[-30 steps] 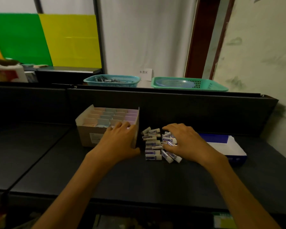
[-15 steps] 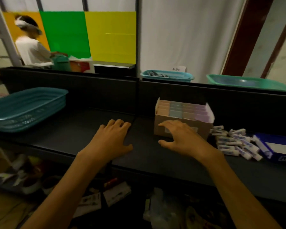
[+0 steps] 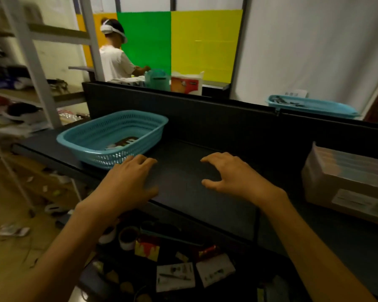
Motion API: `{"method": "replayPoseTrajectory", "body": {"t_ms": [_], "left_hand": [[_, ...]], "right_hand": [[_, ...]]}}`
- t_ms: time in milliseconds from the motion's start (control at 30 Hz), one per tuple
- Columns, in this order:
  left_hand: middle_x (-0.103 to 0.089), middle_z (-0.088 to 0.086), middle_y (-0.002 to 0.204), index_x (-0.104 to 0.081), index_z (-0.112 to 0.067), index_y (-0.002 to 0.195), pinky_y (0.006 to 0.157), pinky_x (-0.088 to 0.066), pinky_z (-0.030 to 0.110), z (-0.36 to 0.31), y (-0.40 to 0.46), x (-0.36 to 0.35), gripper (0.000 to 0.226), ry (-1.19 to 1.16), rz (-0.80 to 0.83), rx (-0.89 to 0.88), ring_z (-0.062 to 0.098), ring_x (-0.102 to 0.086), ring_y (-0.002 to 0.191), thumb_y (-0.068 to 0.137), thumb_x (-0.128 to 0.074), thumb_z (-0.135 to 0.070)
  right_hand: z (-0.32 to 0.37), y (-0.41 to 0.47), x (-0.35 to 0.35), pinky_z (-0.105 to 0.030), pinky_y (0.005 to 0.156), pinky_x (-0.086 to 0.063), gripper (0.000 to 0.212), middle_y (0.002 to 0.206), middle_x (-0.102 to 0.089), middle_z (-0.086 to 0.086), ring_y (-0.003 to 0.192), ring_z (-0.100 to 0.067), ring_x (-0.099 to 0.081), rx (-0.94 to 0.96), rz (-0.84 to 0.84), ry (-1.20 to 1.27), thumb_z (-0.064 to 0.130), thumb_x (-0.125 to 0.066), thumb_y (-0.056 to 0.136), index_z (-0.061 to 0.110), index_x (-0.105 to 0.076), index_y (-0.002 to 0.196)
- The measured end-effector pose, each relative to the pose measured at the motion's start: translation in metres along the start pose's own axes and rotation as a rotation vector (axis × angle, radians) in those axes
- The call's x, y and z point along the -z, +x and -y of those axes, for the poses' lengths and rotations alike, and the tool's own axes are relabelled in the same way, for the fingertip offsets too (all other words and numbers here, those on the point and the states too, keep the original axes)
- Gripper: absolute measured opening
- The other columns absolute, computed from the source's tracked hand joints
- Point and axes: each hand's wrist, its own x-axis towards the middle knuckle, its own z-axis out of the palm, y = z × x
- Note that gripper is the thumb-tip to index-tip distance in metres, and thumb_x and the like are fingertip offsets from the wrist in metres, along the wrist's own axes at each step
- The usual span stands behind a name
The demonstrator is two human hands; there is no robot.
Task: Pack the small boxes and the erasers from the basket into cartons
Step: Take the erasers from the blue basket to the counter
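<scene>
While both hands are hovering over the dark table (image 3: 183, 192), neither is holding anything: the left hand (image 3: 127, 184) is lying flat with fingers loosely extended near the table's near edge, just beside the blue basket (image 3: 92, 147); the right hand (image 3: 234, 177) is spreading open with fingers slightly bent. A few items are lying in the basket at far left. The carton (image 3: 345, 184) is sitting at the right edge, well apart, leaving bare tabletop between.
</scene>
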Motion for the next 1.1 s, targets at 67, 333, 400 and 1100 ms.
{"method": "replayPoseTrajectory", "body": {"t_ms": [67, 333, 400, 1100], "left_hand": [[-0.033, -0.003, 0.144, -0.027, -0.028, 0.144, 0.103, -0.034, 0.033, 0.035, 0.007, 0.006, 0.069, -0.032, -0.067, 0.024, 0.016, -0.031, 0.131, 0.086, -0.057, -0.048], [-0.042, -0.001, 0.136, -0.039, -0.026, 0.137, 0.098, -0.041, 0.036, 0.17, 0.066, 0.025, 0.06, -0.124, -0.174, 0.12, 0.017, -0.04, 0.123, 0.084, -0.063, -0.039], [-0.044, 0.0, 0.133, -0.041, -0.024, 0.136, 0.094, -0.044, 0.032, 0.197, 0.083, 0.024, 0.059, -0.132, -0.178, 0.132, 0.016, -0.043, 0.119, 0.084, -0.064, -0.037], [-0.041, -0.012, 0.141, -0.021, -0.05, 0.139, 0.102, -0.04, 0.033, 0.302, 0.212, -0.023, 0.092, -0.116, 0.733, -0.543, 0.013, -0.045, 0.122, 0.069, -0.079, -0.038]], "right_hand": [[0.016, 0.04, -0.01, -0.031, 0.108, -0.029, 0.064, 0.148, -0.036, 0.004, 0.134, -0.015, -0.033, 0.029, -0.012, 0.009, 0.044, -0.059, 0.089, 0.028, -0.032, 0.144], [0.076, 0.184, -0.029, -0.03, 0.107, -0.031, 0.065, 0.145, -0.04, 0.004, 0.132, -0.013, -0.035, 0.094, -0.058, 0.106, 0.043, -0.064, 0.086, 0.028, -0.037, 0.143], [0.086, 0.214, -0.033, -0.03, 0.108, -0.03, 0.064, 0.145, -0.041, 0.005, 0.133, -0.012, -0.034, 0.116, -0.088, 0.131, 0.043, -0.065, 0.085, 0.028, -0.039, 0.141], [0.167, 0.311, -0.071, -0.033, 0.089, -0.047, 0.075, 0.126, -0.051, 0.008, 0.107, -0.014, -0.051, -0.242, 0.483, 0.075, 0.056, -0.074, 0.07, 0.034, -0.044, 0.134]]}}
